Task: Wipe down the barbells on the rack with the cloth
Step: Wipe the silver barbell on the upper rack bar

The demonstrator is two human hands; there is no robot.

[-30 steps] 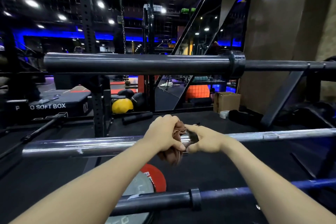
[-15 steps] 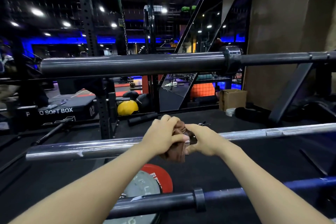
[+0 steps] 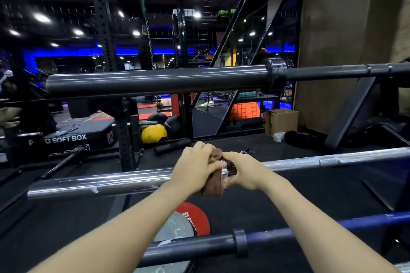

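Observation:
Three barbells lie across the rack, one above another. The chrome middle barbell (image 3: 106, 182) runs from lower left to right. My left hand (image 3: 195, 168) grips a brown cloth (image 3: 213, 186) wrapped over this bar at its collar. My right hand (image 3: 246, 173) grips the same bar just to the right, fingers curled round it, touching the cloth. The black top barbell (image 3: 155, 81) crosses the view above my hands. A dark lower barbell (image 3: 199, 246) with a blue shaft passes under my forearms.
Red and grey weight plates (image 3: 190, 221) lie on the black floor below. A black soft box (image 3: 66, 137), a rack upright (image 3: 124, 139), a yellow ball (image 3: 154, 133) and a cardboard box (image 3: 281, 121) stand behind. A slanted rack support (image 3: 350, 113) rises at right.
The view has shifted slightly, so the bars sit a little differently in frame. Both hands stay on the chrome bar at the collar, with the cloth bunched more under my left hand.

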